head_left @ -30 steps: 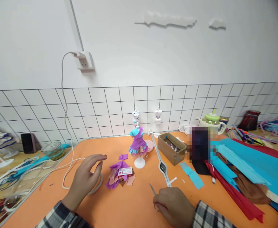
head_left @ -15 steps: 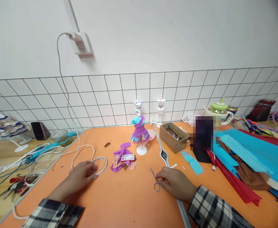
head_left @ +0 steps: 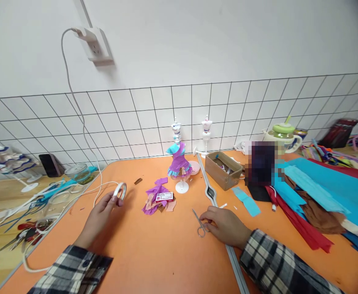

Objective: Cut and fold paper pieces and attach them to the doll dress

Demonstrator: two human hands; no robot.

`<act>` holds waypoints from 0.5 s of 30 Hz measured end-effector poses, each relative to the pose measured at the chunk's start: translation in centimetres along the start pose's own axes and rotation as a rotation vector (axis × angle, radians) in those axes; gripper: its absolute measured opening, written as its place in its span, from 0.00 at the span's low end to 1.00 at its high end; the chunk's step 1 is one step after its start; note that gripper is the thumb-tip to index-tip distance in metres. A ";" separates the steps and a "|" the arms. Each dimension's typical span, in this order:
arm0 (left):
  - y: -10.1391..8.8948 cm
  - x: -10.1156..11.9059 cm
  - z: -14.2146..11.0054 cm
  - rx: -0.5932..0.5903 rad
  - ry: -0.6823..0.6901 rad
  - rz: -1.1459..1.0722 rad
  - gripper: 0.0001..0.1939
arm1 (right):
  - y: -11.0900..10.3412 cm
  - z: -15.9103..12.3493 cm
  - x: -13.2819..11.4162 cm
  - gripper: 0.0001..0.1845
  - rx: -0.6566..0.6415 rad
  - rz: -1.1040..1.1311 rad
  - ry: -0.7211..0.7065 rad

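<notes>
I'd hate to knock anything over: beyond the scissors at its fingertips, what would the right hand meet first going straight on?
Likely the peach scrap at the edge of the scrap pile, though the height of the right hand over the table is unclear.

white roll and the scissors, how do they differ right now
The white roll is a round white band, while the scissors are slim, grey and pointed, with a loop showing. The roll is raised in the left hand; the scissors are low over the orange tabletop at the right hand, their grip partly hidden. Both are small, with a ring-shaped part.
</notes>
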State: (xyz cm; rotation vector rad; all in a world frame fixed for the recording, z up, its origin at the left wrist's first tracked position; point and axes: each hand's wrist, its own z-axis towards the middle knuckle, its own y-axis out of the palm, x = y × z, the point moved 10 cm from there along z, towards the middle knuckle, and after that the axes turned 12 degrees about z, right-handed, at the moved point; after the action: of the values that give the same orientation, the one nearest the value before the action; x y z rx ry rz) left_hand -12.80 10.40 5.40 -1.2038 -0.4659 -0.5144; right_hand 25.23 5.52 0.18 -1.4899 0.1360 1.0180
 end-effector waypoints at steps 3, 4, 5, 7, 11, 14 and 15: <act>-0.5 3.4 -1.3 0.171 0.023 -0.200 0.20 | 0.0 0.0 0.0 0.13 0.015 0.003 -0.005; -0.2 4.7 -1.7 0.182 0.055 -0.216 0.19 | 0.0 0.0 -0.1 0.13 0.016 0.004 -0.007; 0.1 5.5 -2.1 0.182 0.074 -0.201 0.20 | 0.0 0.0 -0.2 0.13 0.017 0.007 -0.012; 0.4 6.0 -2.5 0.201 0.082 -0.067 0.22 | -0.3 0.0 -0.4 0.13 0.034 0.019 -0.028; 2.3 4.3 -1.7 0.007 0.111 0.376 0.23 | -4.5 -0.6 0.1 0.12 0.285 0.063 -0.024; 3.7 2.4 -1.2 -0.187 0.095 0.550 0.22 | -8.1 -1.4 1.8 0.11 0.451 0.059 0.033; 4.0 2.1 -1.2 -0.228 0.092 0.611 0.22 | -8.7 -1.5 2.4 0.10 0.441 0.041 0.054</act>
State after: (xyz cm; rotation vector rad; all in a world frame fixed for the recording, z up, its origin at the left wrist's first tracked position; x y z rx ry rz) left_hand -8.63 10.09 3.26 -1.4552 0.0531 -0.0942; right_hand 32.82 7.39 4.89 -1.1148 0.4050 0.9093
